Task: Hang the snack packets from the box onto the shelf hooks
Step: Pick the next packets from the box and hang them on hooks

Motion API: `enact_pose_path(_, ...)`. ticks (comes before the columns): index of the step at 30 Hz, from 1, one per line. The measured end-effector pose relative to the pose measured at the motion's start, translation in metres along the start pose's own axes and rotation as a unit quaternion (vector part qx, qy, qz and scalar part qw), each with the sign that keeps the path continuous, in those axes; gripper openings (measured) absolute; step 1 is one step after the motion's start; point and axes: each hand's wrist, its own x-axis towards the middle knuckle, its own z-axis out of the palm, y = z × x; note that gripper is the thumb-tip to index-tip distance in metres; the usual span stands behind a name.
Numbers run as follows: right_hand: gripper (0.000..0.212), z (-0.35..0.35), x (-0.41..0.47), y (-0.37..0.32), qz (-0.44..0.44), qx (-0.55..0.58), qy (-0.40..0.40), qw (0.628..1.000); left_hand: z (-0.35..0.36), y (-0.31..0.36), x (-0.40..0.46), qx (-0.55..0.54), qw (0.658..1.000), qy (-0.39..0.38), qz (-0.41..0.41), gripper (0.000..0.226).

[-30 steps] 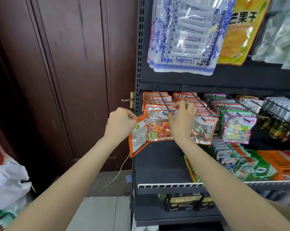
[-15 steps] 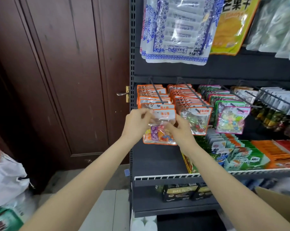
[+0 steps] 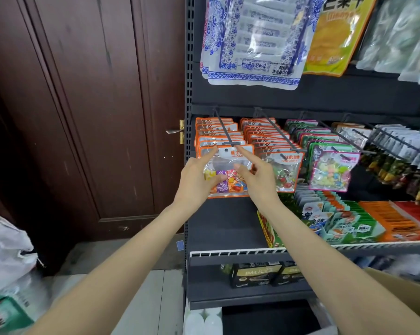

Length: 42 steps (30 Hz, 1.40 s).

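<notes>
Fingers point(image 3: 213, 151) touching packet point(image 3: 230, 165), label reads "SUGAR"

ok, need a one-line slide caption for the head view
Both hands, left hand and right hand, steady the front orange candy packet on the leftmost shelf hook.

The front snack packet point(image 3: 228, 172) hangs upright at the tip of the leftmost hook point(image 3: 224, 128), an orange-edged clear pouch with a white header and bright wrapped sweets inside. Behind it on the same hook sits a row of matching orange packets point(image 3: 215, 131). The next hook point(image 3: 275, 129) to the right carries a similar orange row. The cardboard box point(image 3: 402, 296) shows one corner, low and right of the leftmost hook.
</notes>
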Motion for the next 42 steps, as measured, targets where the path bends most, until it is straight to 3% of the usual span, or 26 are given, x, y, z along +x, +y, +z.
enact_pose_path(8,0.043,0.002,0.005,0.006,0.002,-0.056,0.024,0.998,0.0,0.005,0.009,0.031,0.999,-0.014,-0.01,0.067)
enact_pose_path(12,0.053,0.007,0.011,0.013,-0.019,-0.219,0.012,0.976,0.006,-0.004,0.013,0.068,0.998,-0.013,-0.009,0.069)
enact_pose_path(15,0.06,0.014,0.01,0.015,-0.05,-0.3,0.03,0.952,0.016,-0.008,0.012,0.142,0.99,0.023,0.004,0.075)
enact_pose_path(18,0.057,0.018,0.009,0.014,-0.081,-0.348,0.05,0.933,0.025,-0.009,0.008,0.267,0.96,0.077,0.032,0.075)
enact_pose_path(21,0.056,0.016,0.007,0.01,-0.093,-0.348,0.035,0.932,0.026,-0.012,0.003,0.345,0.922,0.149,0.094,0.065)
enact_pose_path(25,0.051,0.002,-0.002,0.012,-0.127,-0.309,0.036,0.942,0.029,-0.009,-0.007,0.349,0.909,0.165,0.159,0.036)
enact_pose_path(30,0.039,-0.048,-0.028,0.023,-0.081,-0.284,-0.002,0.955,0.063,0.012,-0.024,0.271,0.932,0.085,0.225,0.018)
enact_pose_path(35,0.031,-0.137,-0.087,0.067,0.04,-0.295,-0.023,0.954,0.144,0.061,-0.063,0.222,0.957,-0.09,0.165,0.026)
enact_pose_path(39,0.026,-0.228,-0.146,0.133,0.16,-0.345,-0.033,0.924,0.242,0.103,-0.105,0.138,0.964,-0.201,0.109,0.024)
enact_pose_path(42,0.027,-0.295,-0.195,0.2,0.265,-0.38,-0.065,0.884,0.326,0.126,-0.141,0.069,0.95,-0.302,0.046,0.022)
